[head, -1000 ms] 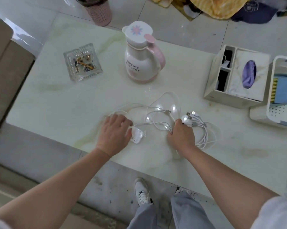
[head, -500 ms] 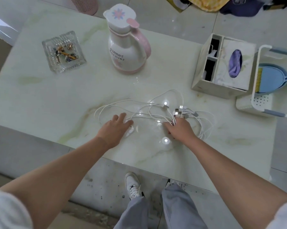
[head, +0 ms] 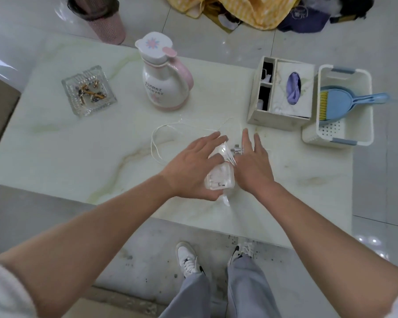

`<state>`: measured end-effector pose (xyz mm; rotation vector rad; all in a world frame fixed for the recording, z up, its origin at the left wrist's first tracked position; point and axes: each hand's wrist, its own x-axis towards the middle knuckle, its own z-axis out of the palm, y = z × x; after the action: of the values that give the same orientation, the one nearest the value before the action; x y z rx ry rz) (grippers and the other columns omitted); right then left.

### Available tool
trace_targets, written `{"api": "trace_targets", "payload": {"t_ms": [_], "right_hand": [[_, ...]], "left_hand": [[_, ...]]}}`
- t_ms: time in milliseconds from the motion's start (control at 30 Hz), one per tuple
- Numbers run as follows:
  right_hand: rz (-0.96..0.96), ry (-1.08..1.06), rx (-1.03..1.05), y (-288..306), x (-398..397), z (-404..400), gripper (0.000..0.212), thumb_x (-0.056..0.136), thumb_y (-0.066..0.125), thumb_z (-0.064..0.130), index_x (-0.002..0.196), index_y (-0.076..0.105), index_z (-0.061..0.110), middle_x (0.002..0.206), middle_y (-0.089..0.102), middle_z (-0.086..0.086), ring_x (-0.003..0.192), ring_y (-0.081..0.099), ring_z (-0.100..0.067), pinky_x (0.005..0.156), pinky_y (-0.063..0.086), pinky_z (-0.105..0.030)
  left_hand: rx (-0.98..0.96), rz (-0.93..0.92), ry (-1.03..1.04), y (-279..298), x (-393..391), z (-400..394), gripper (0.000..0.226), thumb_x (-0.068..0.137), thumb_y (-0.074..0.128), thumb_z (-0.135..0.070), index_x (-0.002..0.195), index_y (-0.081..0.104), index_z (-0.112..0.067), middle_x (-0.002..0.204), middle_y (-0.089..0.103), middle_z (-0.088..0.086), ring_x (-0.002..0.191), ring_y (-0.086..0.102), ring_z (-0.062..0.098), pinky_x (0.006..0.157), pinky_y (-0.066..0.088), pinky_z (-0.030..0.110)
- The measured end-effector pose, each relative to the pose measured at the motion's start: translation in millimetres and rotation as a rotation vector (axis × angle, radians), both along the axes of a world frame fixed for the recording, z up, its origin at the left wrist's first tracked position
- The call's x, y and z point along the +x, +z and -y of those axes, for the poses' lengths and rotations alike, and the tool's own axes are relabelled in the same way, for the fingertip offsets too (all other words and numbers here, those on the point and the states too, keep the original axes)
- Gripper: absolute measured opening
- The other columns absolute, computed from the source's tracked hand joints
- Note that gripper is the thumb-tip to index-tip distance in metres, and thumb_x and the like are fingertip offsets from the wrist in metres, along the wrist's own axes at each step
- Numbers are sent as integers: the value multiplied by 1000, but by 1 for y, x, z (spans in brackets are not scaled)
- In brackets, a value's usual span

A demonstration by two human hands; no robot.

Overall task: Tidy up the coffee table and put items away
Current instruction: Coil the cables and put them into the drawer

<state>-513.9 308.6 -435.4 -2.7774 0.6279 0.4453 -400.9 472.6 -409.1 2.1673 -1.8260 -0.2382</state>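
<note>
While my left hand (head: 193, 166) cups the white charger plug (head: 219, 179) and my right hand (head: 253, 166) spreads its fingers apart beside it, the white cables (head: 156, 143) trail left across the surface (head: 79, 145), bunched between my palms, probably for coiling.

Glossy marble table (head: 79, 157), clear glass ashtray (head: 89, 90), perforated plastic basket (head: 344, 134)

Bare forearms, white sleeves (head: 3, 292) pushed up near both elbows. Left hand (head: 193, 166) and right hand (head: 253, 166) ungloved. Light grey trousers (head: 248, 288). White sneakers (head: 186, 258) with black swoosh marks.
</note>
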Motion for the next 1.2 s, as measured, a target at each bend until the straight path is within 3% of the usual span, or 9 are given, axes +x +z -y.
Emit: {"api": "trace_targets", "payload": {"t_ms": [100, 233, 300, 400, 600, 800, 867, 1000, 1200], "right_hand": [[178, 64, 141, 24, -9, 8, 21, 97, 54, 22, 105, 73, 29, 167, -1, -8, 152, -7, -36, 121, 11, -50], [338, -163, 456, 49, -38, 17, 22, 93, 55, 27, 80, 67, 13, 108, 71, -11, 107, 61, -28, 84, 45, -40], [461, -402, 621, 57, -45, 17, 35, 87, 58, 34, 62, 48, 12, 61, 51, 0, 59, 43, -14, 58, 34, -32], [644, -735, 843, 56, -51, 21, 39, 80, 72, 34, 56, 48, 14, 52, 44, 1, 51, 40, -13, 51, 35, -29], [798, -940, 1016, 37, -74, 28, 33, 74, 64, 3, 54, 47, 22, 52, 41, 5, 51, 35, -11, 49, 31, -27], [693, -1049, 1717, 43, -86, 16, 34, 83, 57, 39, 84, 60, 5, 82, 54, -21, 77, 56, -32, 72, 46, -41], [654, -953, 1556, 45, -84, 13, 63, 79, 61, 61, 102, 58, 3, 106, 60, -25, 95, 67, -31, 82, 56, -43], [611, -734, 1068, 41, -75, -8, 53, 67, 67, 65, 104, 51, 30, 123, 49, -3, 100, 64, -7, 64, 54, -17], [878, -1215, 1148, 23, -16, -60, 46, 73, 58, 69, 97, 50, 31, 109, 66, -6, 98, 70, -23, 87, 57, -53]], "left_hand": [[178, -41, -71, 22, -5, 19, 83, 65, 60, -74, 134, 50, -28, 159, 27, 16, 151, 13, 29, 124, 11, 42], [138, -195, -45, 40, -23, 36, 63, 64, 64, -62, 109, 50, -20, 101, 59, 2, 99, 55, 24, 99, 36, 25], [129, -379, 126, 45, -37, 44, 54, 61, 66, -57, 100, 42, -26, 91, 54, -6, 80, 57, 17, 71, 45, 28], [43, -641, 404, 41, -62, 56, 56, 62, 67, -53, 103, 37, -32, 86, 60, -11, 72, 62, 4, 59, 44, 22], [-29, -1130, 675, 25, -107, 87, 65, 65, 81, -36, 122, 55, -19, 101, 69, -2, 83, 67, 10, 72, 54, 30], [-66, -1393, 608, 25, -124, 95, 39, 75, 73, -5, 106, 55, 10, 83, 63, 13, 75, 62, 22, 70, 51, 34], [-27, -1299, 595, 27, -114, 93, 37, 73, 71, -2, 103, 52, 7, 83, 60, 14, 73, 61, 21, 66, 53, 35], [91, -1186, 541, 21, -83, 83, 32, 74, 67, 1, 102, 52, 5, 86, 56, 12, 72, 57, 20, 59, 48, 32], [73, -1376, 575, 8, -59, 51, 34, 85, 62, -7, 118, 57, 2, 95, 65, 14, 84, 64, 25, 69, 52, 36]]}}
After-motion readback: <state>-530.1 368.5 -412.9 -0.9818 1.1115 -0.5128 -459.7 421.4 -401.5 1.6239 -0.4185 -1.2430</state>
